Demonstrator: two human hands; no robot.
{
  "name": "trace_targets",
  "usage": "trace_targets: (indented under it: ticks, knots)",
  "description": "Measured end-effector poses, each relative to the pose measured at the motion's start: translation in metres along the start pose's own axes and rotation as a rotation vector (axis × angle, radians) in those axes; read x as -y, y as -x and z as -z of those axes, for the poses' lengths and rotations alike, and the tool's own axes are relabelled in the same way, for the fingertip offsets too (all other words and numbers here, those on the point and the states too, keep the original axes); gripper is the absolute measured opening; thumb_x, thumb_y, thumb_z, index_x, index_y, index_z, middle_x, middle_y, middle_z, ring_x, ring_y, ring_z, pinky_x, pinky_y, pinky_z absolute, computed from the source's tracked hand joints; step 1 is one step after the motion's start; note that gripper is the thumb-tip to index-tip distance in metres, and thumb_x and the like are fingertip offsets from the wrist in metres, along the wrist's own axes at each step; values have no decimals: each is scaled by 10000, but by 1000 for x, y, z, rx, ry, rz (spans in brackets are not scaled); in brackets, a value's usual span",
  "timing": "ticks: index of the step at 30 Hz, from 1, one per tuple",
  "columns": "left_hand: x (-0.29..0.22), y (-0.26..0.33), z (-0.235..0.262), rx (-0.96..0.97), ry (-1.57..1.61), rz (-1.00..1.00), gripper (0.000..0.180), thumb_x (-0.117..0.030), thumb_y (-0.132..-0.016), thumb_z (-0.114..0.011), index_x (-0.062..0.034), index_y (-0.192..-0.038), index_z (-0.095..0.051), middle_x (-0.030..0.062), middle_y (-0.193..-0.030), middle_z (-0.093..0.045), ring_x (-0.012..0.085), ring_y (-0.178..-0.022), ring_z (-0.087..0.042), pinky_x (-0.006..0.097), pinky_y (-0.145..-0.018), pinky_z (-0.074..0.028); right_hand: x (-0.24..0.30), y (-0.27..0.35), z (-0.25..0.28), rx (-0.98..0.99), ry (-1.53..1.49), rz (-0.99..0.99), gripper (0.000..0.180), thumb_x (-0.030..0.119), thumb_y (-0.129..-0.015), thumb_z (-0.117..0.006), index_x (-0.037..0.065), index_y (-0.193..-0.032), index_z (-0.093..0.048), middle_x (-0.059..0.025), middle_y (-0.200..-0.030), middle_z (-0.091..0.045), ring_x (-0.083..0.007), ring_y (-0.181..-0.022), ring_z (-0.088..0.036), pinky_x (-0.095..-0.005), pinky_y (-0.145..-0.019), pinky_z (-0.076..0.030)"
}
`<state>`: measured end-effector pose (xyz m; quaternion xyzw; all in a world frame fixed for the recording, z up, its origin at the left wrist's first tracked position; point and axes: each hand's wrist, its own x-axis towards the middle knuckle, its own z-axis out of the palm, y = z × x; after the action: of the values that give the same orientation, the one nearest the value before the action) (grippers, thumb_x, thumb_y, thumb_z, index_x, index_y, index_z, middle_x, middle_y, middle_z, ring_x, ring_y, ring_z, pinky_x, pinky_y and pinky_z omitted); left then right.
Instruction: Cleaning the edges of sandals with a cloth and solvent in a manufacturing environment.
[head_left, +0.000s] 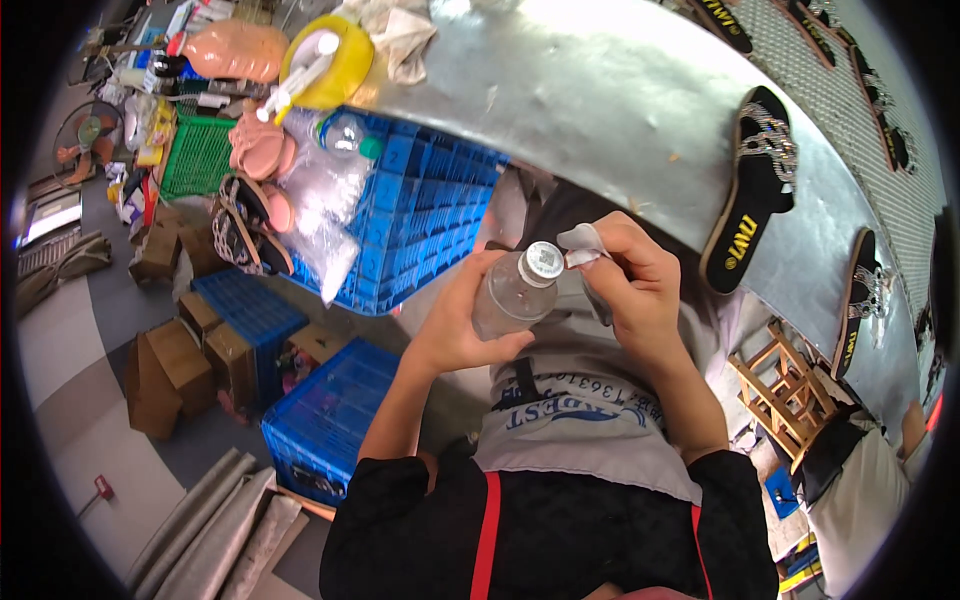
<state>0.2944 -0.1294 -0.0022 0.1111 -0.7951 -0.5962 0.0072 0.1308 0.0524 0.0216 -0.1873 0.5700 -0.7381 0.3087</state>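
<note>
Hands point(452, 325) snug round bottle point(508, 300) and cloth point(582, 238)

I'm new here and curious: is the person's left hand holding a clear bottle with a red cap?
Not quite: the cap is white, not red, as the head view shows. The left hand is indeed holding a clear bottle.

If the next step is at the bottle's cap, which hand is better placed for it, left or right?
Probably the right hand: it pinches what looks like a pale cloth, close beside the cap. The left hand is occupied, holding the bottle by its body.
</note>
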Motion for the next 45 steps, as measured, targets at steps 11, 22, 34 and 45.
trace_targets:
  ticks: [11,22,34,45]
  knots:
    - [-2,63,-14,-75,40,512,791,-326,-812,-871,8,-1414,-480,178,-1163,-701,254,-1102,-702,370,-966,-535,-58,9,-32,106,214,-232,226,-13,-923,-614,-53,-1114,-727,-59,-932,-680,-119,-853,-614,-260,-750,-474]
    - [1,70,1,34,581,690,785,-415,-951,-795,30,-1482,-425,104,-1268,-614,172,-1169,-591,351,-1006,-498,-76,9,-32,150,173,-336,247,4,-934,-604,-72,-1141,-715,-55,-958,-676,-96,-888,-612,-251,-786,-478]
    - [-3,36,26,-9,305,454,912,-435,-820,-910,12,-1470,-452,94,-1311,-590,185,-1221,-576,359,-1049,-475,-50,-19,-26,144,153,4,317,-74,-904,-594,-18,-1175,-749,-55,-1000,-704,-115,-897,-631,-252,-789,-486]
    - [-13,-170,38,-492,333,-515,1013,-436,-769,-947,3,-1515,-421,246,-1449,-567,397,-1360,-579,511,-1131,-480,12,38,41,-63,139,288,268,-98,-862,-631,-43,-1093,-756,-122,-1011,-757,-194,-912,-676,-303,-795,-519]
